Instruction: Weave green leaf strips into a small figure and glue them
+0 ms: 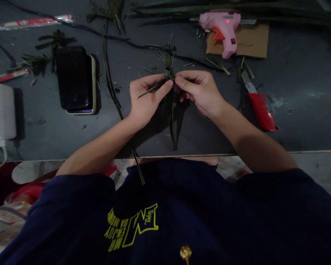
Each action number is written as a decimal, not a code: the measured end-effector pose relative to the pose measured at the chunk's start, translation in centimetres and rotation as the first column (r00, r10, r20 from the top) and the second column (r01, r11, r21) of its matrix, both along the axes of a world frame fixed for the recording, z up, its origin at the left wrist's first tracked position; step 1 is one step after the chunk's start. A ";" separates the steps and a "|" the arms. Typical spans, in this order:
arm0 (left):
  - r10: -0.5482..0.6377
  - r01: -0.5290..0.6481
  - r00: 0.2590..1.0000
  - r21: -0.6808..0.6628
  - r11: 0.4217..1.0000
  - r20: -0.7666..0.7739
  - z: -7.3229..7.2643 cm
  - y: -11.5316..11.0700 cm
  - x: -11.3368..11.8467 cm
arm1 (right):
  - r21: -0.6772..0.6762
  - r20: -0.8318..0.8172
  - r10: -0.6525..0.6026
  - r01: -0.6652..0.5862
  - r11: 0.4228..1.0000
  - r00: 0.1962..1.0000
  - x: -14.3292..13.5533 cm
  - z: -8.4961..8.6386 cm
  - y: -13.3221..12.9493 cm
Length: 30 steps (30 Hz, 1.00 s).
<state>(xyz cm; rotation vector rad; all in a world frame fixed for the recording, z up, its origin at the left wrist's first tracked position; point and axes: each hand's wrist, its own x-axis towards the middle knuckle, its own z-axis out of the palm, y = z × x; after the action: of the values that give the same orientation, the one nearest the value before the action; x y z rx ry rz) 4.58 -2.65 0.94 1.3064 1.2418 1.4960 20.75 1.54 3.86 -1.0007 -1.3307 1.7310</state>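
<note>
On a dark grey tabletop point(44, 143) — a small figure of folded green leaf strips point(168, 68) between left hand point(146, 97) and right hand point(201, 90)

At the far left sits a white, box-shaped power adapter point(1, 110); beyond it lies a slim red-and-white packet in clear wrap point(35, 22). Next, a black phone point(73, 77) rests over a pale-rimmed phone point(94, 84). Long, narrow dark-green strips point(109, 81) run under the left forearm and past the table's front edge.

The folded figure is at the middle, its flat tail pointing toward the person. The left hand is closed on it, thumb against fingers. The right thumb and forefinger come together at its right side — whether they clamp it, I cannot tell.

Farther right, a pink glue gun with an orange trigger point(228, 31) lies partly over a brown cardboard piece point(255, 46). Nearer, a red-handled cutter point(262, 110) points its blade away from the person.
</note>
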 end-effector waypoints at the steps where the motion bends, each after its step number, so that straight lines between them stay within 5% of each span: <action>1: 0.006 -0.006 1.000 -0.019 1.000 -0.001 0.0 0.0 0.0 | 0.000 -0.004 -0.008 0.008 1.000 1.000 -0.1 0.1 -0.1; 10: 0.123 -0.086 0.974 -0.192 0.978 0.191 -1.4 0.6 0.4 | 0.360 0.281 -0.156 0.047 0.932 0.947 -0.2 -0.5 -0.6; 15: 0.082 -0.069 0.993 -0.150 0.986 0.088 -1.8 0.6 0.3 | 0.305 0.307 -0.109 0.010 0.952 0.945 -0.1 -0.4 -0.4; 22: -0.008 0.006 1.000 -0.075 0.997 -0.019 0.0 -0.1 0.1 | 0.308 0.216 -0.103 0.032 0.951 0.971 0.3 -0.3 0.3; 30: -0.011 0.014 0.994 -0.028 0.999 0.109 -0.6 0.2 0.0 | 0.401 0.313 -0.087 -0.048 0.915 0.946 0.8 0.0 0.3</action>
<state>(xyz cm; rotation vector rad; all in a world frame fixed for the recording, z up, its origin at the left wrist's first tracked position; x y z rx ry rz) 4.55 -2.46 0.34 1.1959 1.1793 1.5140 21.57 1.86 3.90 -1.0767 -1.7927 1.2277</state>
